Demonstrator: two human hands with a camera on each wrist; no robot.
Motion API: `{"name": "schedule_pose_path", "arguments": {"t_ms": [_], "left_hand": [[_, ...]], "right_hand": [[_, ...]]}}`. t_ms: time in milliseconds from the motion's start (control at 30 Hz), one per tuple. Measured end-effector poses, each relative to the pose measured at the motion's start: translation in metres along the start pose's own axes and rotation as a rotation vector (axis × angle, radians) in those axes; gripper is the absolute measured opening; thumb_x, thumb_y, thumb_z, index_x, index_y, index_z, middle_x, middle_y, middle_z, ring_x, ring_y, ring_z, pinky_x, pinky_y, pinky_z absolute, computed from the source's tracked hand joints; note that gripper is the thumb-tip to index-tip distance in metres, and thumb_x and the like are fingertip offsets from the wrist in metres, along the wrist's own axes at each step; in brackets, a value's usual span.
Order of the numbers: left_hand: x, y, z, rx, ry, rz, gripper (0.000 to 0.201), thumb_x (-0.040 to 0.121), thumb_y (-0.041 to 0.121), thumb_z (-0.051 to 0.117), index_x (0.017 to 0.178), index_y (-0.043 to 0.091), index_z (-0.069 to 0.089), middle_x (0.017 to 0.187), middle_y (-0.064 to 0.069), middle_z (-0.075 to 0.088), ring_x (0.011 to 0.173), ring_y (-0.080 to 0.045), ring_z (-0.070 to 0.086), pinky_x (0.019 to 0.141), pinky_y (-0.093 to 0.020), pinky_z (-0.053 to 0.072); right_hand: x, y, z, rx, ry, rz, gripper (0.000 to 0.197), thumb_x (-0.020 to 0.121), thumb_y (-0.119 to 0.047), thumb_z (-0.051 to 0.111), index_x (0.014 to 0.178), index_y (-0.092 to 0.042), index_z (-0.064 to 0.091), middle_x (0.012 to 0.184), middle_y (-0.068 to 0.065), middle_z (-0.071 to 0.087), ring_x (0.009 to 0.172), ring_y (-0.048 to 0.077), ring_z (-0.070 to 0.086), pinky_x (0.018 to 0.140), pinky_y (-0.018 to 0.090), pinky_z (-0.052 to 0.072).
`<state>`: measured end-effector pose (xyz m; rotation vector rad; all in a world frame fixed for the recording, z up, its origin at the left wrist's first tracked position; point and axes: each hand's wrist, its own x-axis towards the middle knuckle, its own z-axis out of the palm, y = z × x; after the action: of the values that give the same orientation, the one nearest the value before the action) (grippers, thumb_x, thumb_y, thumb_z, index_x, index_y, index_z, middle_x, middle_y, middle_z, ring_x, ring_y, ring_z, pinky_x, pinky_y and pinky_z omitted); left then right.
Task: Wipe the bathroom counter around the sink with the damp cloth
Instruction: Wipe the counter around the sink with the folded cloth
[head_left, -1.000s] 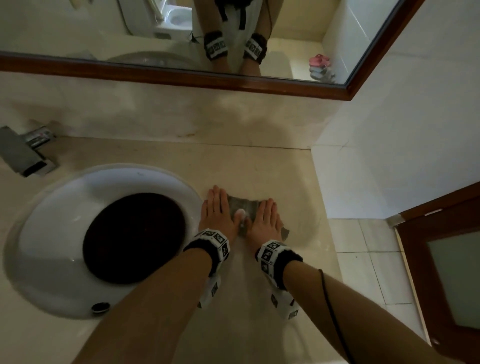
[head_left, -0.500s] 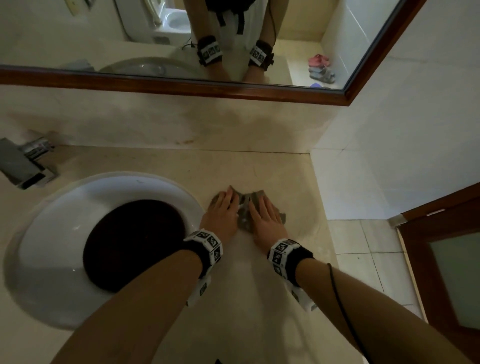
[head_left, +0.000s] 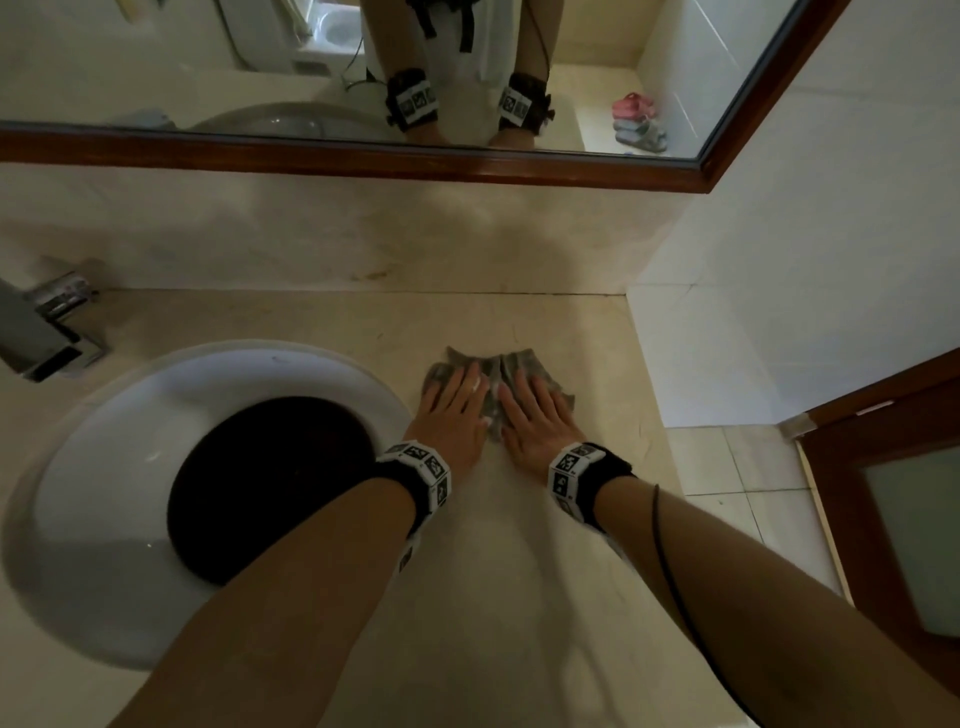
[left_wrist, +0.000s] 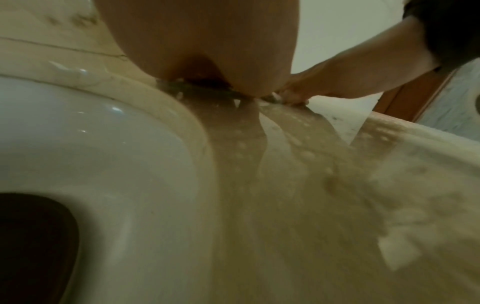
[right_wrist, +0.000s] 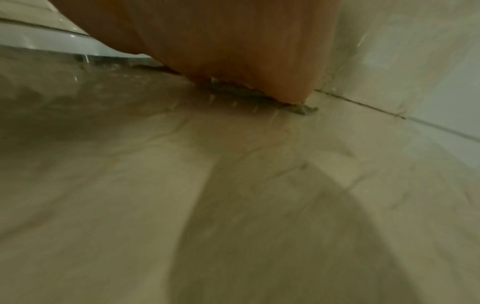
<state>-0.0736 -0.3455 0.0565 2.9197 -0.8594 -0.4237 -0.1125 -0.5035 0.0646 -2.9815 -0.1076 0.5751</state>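
Note:
A grey damp cloth (head_left: 511, 364) lies flat on the beige counter (head_left: 519, 571), just right of the white sink (head_left: 130, 426). My left hand (head_left: 454, 405) presses on its left half with straight fingers. Beside it, my right hand (head_left: 535, 413) presses on the right half, fingers also flat. In the left wrist view the cloth (left_wrist: 197, 89) shows as a dark strip under the palm, with wet streaks on the counter (left_wrist: 298, 205) behind it. A grey edge of the cloth (right_wrist: 303, 110) pokes out beneath my right hand in the right wrist view.
A metal tap (head_left: 41, 332) stands at the far left behind the sink. The backsplash and a wood-framed mirror (head_left: 363, 156) rise behind the counter. A white wall (head_left: 779, 291) bounds the counter on the right, with a brown door (head_left: 893, 499) and floor tiles beyond the edge.
Both hands have pushed the cloth away from me along the counter towards the backsplash, and the cloth has bunched slightly between them.

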Motion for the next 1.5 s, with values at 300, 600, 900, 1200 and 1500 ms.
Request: {"name": "schedule_pose_path", "arguments": {"t_ms": [300,600,900,1200,1500], "left_hand": [[0.063,-0.028,-0.012,-0.088,-0.009,-0.112,0.061,0.103,0.041,0.019,0.153,0.018,-0.006,0.161,0.003,-0.014,0.148,-0.014,-0.011,0.120,-0.040,0.000],[0.123,-0.028,-0.026,-0.089,0.053,-0.082,0.055,0.104,0.034,0.022,0.154,0.020,0.003,0.162,0.005,-0.004,0.149,-0.015,-0.005,0.119,-0.042,0.003],[0.151,0.026,-0.029,-0.096,0.026,0.005,0.055,0.104,0.031,0.024,0.154,0.021,0.005,0.161,0.008,-0.006,0.148,-0.012,-0.008,0.118,-0.041,-0.003],[0.175,0.075,-0.025,-0.074,0.011,0.025,0.055,0.103,0.033,0.022,0.153,0.023,0.001,0.161,0.008,-0.008,0.148,-0.013,-0.008,0.119,-0.043,-0.002],[0.171,0.096,-0.020,-0.091,-0.068,0.035,0.056,0.102,0.042,0.017,0.152,0.030,-0.005,0.160,0.005,-0.016,0.146,-0.015,-0.017,0.116,-0.043,-0.010]], "right_hand": [[0.076,0.024,-0.027,-0.123,0.004,-0.105,0.066,0.100,-0.046,0.026,0.153,-0.023,-0.004,0.161,0.003,-0.011,0.148,0.026,-0.010,0.120,0.042,-0.005],[0.126,0.057,-0.044,-0.100,0.027,-0.111,0.059,0.103,-0.042,0.017,0.153,-0.022,-0.004,0.162,0.000,-0.009,0.149,0.020,-0.009,0.120,0.037,-0.007],[0.111,0.117,-0.042,-0.054,0.067,-0.069,0.089,0.074,-0.053,-0.017,0.154,-0.020,0.006,0.162,0.003,0.001,0.149,0.023,-0.001,0.120,0.037,-0.006],[0.090,0.160,-0.047,0.001,0.078,0.031,0.058,0.103,-0.038,0.023,0.153,-0.018,0.002,0.162,0.004,-0.005,0.149,0.023,-0.006,0.119,0.035,-0.005],[0.061,0.162,-0.043,0.123,0.044,0.116,0.061,0.103,-0.035,0.026,0.153,-0.017,-0.004,0.161,0.006,-0.014,0.148,0.020,-0.013,0.118,0.031,-0.004]]}}
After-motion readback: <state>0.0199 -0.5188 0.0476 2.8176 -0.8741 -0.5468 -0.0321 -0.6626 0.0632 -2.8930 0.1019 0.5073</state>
